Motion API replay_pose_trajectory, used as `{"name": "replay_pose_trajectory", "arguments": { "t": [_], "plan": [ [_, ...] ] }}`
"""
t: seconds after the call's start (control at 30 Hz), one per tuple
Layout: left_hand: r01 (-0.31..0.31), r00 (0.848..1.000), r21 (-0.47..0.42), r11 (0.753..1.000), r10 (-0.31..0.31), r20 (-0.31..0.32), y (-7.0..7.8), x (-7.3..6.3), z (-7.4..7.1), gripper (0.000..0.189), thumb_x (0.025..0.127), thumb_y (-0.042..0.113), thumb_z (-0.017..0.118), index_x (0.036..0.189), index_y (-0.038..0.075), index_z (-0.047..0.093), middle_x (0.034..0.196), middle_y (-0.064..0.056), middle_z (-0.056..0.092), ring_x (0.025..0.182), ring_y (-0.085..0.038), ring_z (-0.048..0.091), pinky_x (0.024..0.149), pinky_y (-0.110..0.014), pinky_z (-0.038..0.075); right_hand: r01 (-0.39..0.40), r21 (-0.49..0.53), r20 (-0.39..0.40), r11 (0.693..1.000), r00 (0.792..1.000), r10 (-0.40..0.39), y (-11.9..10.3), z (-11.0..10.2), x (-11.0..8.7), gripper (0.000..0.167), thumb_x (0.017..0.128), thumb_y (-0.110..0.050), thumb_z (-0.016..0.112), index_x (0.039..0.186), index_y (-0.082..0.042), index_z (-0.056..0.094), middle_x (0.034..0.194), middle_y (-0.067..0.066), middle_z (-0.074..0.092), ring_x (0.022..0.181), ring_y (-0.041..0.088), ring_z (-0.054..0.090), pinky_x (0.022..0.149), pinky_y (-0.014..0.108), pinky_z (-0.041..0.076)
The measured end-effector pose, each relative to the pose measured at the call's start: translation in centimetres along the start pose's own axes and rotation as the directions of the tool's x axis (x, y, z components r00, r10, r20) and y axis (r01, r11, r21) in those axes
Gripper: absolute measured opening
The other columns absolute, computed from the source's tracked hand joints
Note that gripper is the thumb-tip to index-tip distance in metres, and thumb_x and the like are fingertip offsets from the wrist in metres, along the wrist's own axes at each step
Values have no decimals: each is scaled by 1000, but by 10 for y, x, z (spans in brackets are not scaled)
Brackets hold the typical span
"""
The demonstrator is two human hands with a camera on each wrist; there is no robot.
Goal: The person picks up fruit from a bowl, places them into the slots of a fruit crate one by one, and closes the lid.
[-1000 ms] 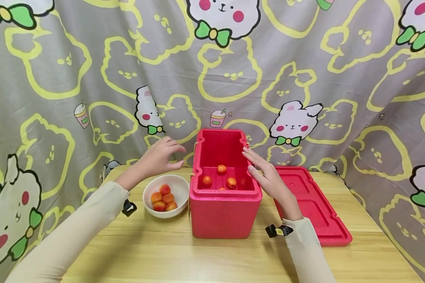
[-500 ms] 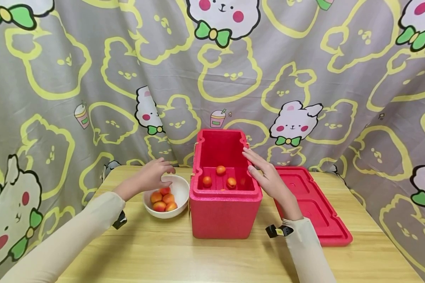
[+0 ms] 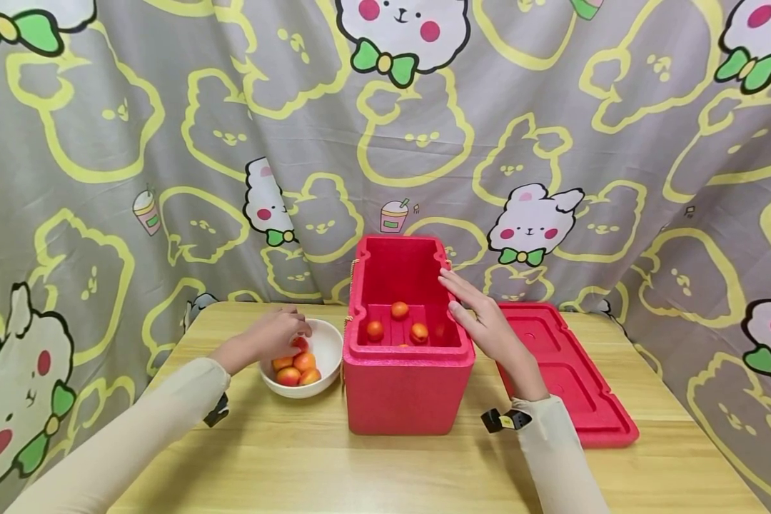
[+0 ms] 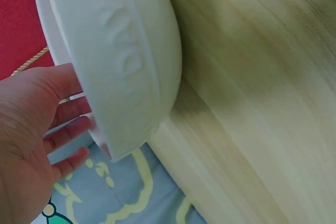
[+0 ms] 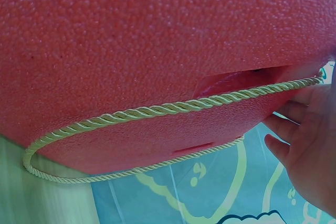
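Left of the box (image 3: 407,400), my left hand (image 3: 268,335) is at the fruit (image 3: 306,361), grip unclear! My right hand (image 3: 488,325), straight-fingered, touches the rim.

Left of centre in the head view, the left hand (image 3: 273,334) covers part of the uppermost fruit (image 3: 300,344). In the left wrist view, the wall of the white bowl (image 4: 131,61) hides some fingertips, so their grip cannot be told; the top edge crops the bowl. Mid-frame in the head view, the red box (image 3: 407,400) mostly hides its nearest fruit (image 3: 403,347). The right wrist view's right edge crops the right hand (image 5: 312,148).
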State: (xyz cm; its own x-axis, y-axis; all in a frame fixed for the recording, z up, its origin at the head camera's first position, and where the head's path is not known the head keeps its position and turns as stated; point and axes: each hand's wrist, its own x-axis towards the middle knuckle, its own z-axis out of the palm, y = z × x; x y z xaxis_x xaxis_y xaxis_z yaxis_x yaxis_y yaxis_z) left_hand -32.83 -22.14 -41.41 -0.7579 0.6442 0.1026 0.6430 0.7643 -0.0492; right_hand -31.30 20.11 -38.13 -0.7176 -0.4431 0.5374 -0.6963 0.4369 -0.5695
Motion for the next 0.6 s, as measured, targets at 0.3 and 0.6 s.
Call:
{"name": "replay_pose_trajectory", "arguments": {
  "t": [0.3, 0.6],
  "plan": [
    [20, 1000, 31, 999, -20, 4, 2, -1, 9, 22, 73, 16, 86, 94, 12, 77, 92, -1, 72, 88, -20, 54, 78, -40, 45, -10, 11, 3, 1000, 1000, 10, -2, 0, -1, 54, 100, -20, 57, 153, -16, 47, 164, 3, 39, 153, 26, 35, 110, 58, 44],
    [1, 1000, 50, 999, 0, -16, 3, 1, 14, 19, 71, 18, 87, 84, 14, 74, 83, 0, 68, 82, -20, 50, 72, -38, 41, -11, 9, 1, 1000, 1000, 11, -1, 1, -1, 54, 101, -20, 56, 153, -13, 47, 163, 3, 39, 153, 27, 35, 109, 59, 44]
  ]
}}
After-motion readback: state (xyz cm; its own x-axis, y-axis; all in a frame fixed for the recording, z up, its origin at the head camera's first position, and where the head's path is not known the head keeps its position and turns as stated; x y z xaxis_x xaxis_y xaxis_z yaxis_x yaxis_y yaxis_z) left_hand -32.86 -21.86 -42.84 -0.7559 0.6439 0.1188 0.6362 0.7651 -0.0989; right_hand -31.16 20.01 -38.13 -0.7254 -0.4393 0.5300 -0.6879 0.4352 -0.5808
